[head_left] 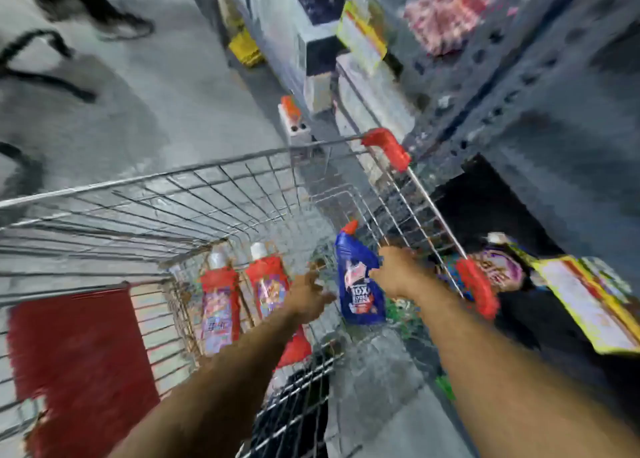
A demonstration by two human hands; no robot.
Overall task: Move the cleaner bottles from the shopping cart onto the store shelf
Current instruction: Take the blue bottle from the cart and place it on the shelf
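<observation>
A wire shopping cart with red corner guards fills the lower left. Two red cleaner bottles with white caps lie in it, one on the left and one beside it. My right hand grips a blue cleaner bottle with a red cap inside the cart near its right wall. My left hand reaches in just left of the blue bottle, fingers apart, holding nothing. The store shelf rises on the right. The frame is blurred.
A red panel covers the cart's near-left side. Yellow price tags hang on the shelf edge, with packaged goods below. Boxes line the aisle ahead. Another person's foot stands on the grey floor at top left.
</observation>
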